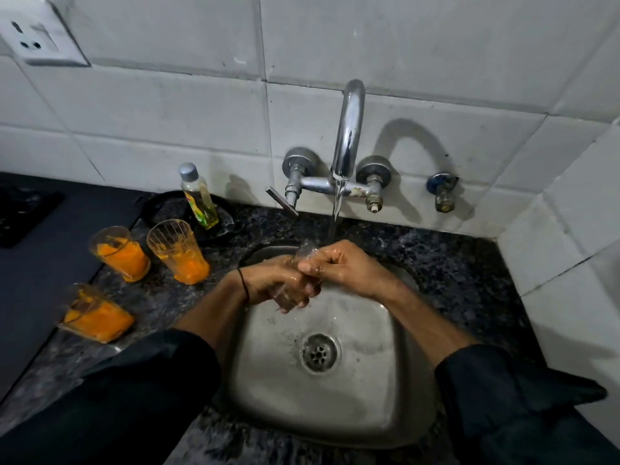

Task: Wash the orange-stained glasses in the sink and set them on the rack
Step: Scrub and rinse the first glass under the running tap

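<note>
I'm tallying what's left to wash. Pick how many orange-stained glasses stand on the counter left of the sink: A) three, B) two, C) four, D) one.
A: the back-left glass, the back-right glass and the front glass stand on the counter, while the left hand and right hand grip a fourth glass over the sink.

no text can be read; the bottle (200,201) bears a label too blurred to make out

Dim light on grey-white wall tiles (167,105), a white socket plate (37,35) high at the left, speckled dark granite counter (453,263) below, tiled side wall (577,229) closing the right corner
</note>
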The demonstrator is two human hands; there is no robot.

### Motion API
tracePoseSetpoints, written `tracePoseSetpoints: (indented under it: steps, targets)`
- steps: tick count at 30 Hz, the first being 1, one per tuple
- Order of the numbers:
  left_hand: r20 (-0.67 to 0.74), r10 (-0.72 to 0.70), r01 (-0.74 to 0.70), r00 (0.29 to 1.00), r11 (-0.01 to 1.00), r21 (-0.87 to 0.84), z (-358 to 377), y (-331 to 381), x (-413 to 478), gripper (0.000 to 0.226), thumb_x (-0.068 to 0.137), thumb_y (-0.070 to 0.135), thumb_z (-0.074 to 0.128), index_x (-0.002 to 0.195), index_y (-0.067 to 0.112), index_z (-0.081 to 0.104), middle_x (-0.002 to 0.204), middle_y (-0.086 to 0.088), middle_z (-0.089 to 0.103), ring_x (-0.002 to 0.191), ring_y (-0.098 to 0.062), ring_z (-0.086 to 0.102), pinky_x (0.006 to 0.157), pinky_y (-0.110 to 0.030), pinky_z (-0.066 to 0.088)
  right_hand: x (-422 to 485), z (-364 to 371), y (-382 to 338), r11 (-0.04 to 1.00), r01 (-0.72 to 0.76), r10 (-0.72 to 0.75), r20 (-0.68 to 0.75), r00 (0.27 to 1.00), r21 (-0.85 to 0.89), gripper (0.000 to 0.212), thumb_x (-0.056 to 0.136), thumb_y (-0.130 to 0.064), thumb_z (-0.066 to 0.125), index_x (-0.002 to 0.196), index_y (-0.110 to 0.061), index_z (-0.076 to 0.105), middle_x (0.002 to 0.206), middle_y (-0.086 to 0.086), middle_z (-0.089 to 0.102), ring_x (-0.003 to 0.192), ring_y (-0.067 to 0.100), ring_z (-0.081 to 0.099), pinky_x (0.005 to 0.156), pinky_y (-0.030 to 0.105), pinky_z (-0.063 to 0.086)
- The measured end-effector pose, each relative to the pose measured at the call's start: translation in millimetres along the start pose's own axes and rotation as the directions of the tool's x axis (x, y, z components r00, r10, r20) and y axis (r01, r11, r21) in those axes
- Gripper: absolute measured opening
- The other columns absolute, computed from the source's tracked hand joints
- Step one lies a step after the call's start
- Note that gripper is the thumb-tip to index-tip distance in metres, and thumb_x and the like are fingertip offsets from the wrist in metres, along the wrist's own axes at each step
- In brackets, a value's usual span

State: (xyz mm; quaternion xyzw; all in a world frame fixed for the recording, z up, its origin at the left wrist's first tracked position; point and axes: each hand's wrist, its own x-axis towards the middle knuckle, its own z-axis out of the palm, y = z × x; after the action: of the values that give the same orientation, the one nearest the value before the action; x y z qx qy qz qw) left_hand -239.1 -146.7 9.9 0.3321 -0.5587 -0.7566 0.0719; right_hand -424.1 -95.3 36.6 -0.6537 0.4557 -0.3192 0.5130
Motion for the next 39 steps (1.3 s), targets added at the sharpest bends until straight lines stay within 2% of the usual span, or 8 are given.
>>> tracePoseSetpoints:
  steps: [7,13,16,21,25,28,35,39]
  targets:
    - [-0.714,0.453,0.222,0.534,0.740,0.635,57,-25,33,0.043,0.078,0.035,0.073,0.113,0.021,0.051,0.108,-0.004,0.067,0.097,-0.028,0.064,0.077,-0.042,0.052,26,41,2,0.902,-0.369,0.110,-0.708,0.698,-0.224,0.043,0.096,-0.040,0.062,0.061,-0.014,0.060,0.061,0.001,0.066,0.059,0.016,0.064,0.054,0.027,0.048]
    - [-0.165,0.060,-0.052,0.984,0.997,0.050,13,2,13,0.015,0.068,0.012,0.069,0.083,0.012,0.067,0.073,-0.013,0.064,0.053,-0.016,0.058,0.042,-0.023,0.046,-5,-12,-7,0.999,-0.047,0.047,-0.045,0.998,-0.006,0.020,0.097,-0.025,0.065,0.083,-0.013,0.073,0.079,0.016,0.073,0.070,0.017,0.068,0.070,0.034,0.056]
    - [-0.225,0.042,0.004,0.973,0.979,0.202,13,9,20,0.020,0.070,0.017,0.074,0.087,0.010,0.066,0.076,-0.014,0.068,0.061,-0.021,0.066,0.055,-0.035,0.056,-3,-10,-4,0.993,-0.113,0.102,-0.219,0.970,-0.040,0.023,0.096,-0.030,0.065,0.078,-0.018,0.073,0.076,0.005,0.074,0.069,0.014,0.069,0.074,0.034,0.057]
    - [-0.631,0.421,0.293,0.652,0.627,0.721,56,6,43,0.046,0.081,0.035,0.071,0.118,0.021,0.049,0.113,-0.007,0.064,0.103,-0.035,0.063,0.079,-0.043,0.047,27,24,-2,0.869,-0.456,0.169,-0.753,0.636,-0.190,0.050,0.094,-0.041,0.063,0.053,-0.016,0.051,0.055,-0.004,0.058,0.056,0.017,0.056,0.060,0.031,0.040]
    - [-0.340,0.131,0.017,0.931,0.917,0.399,16,13,29,0.008,0.072,0.012,0.072,0.079,0.014,0.067,0.074,-0.011,0.066,0.064,-0.026,0.067,0.060,-0.035,0.054,13,-3,-2,0.988,-0.154,0.141,-0.247,0.959,-0.033,0.024,0.095,-0.026,0.067,0.073,-0.018,0.071,0.072,0.000,0.070,0.069,0.011,0.063,0.073,0.032,0.049]
    - [-0.021,-0.010,0.013,1.000,0.992,0.122,-8,18,13,0.011,0.067,0.001,0.065,0.071,0.010,0.070,0.068,-0.015,0.064,0.052,-0.021,0.061,0.047,-0.027,0.052,2,-21,-5,1.000,-0.026,0.027,0.064,0.998,-0.015,0.010,0.096,-0.014,0.065,0.099,-0.014,0.074,0.095,0.008,0.075,0.089,0.015,0.069,0.087,0.029,0.055]
    - [-0.544,0.504,0.201,0.671,0.583,0.787,25,-8,49,0.045,0.070,0.038,0.077,0.100,0.020,0.048,0.106,-0.007,0.067,0.092,-0.035,0.065,0.071,-0.045,0.052,36,18,25,0.962,-0.274,0.196,-0.682,0.704,-0.007,0.034,0.089,-0.036,0.071,0.066,-0.012,0.067,0.062,0.004,0.071,0.059,0.016,0.065,0.063,0.039,0.057]
    - [-0.282,0.387,-0.168,0.878,0.801,0.575,-12,0,47,0.047,0.055,0.021,0.083,0.095,0.012,0.060,0.094,-0.009,0.072,0.086,-0.022,0.067,0.078,-0.043,0.057,15,-5,14,0.993,-0.113,0.103,-0.195,0.975,-0.037,0.010,0.092,-0.021,0.070,0.098,-0.015,0.075,0.090,-0.003,0.074,0.075,0.002,0.064,0.071,0.021,0.051]
